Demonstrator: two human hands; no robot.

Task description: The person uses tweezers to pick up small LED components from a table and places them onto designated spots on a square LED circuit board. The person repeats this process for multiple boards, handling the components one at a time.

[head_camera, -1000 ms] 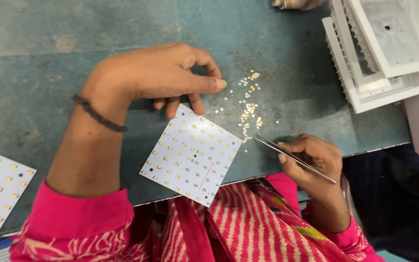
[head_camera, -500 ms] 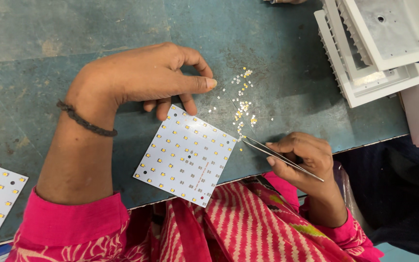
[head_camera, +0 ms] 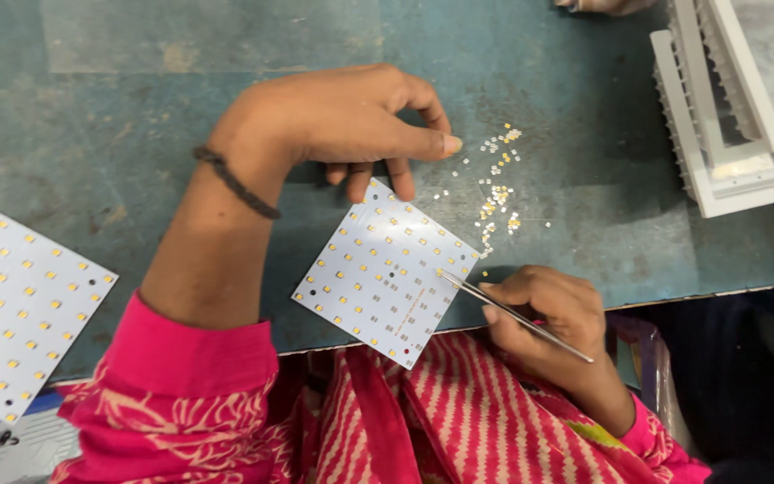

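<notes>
A square white circuit board (head_camera: 385, 269) dotted with small yellow parts lies tilted at the near edge of the teal table (head_camera: 136, 116). My left hand (head_camera: 342, 121) rests above it, fingertips touching the board's top corner. My right hand (head_camera: 539, 309) grips thin metal tweezers (head_camera: 512, 314); their tip touches the board's right side. A scatter of tiny yellow and white parts (head_camera: 497, 188) lies just right of the board.
A second white board with yellow parts (head_camera: 15, 305) lies at the left edge. White ribbed metal housings (head_camera: 736, 99) are stacked at the top right. Another person's hand (head_camera: 602, 5) shows at the top edge.
The tweezers' tip has moved left from the scatter of loose parts onto the board's right side. My left hand stays on the board's top corner.
</notes>
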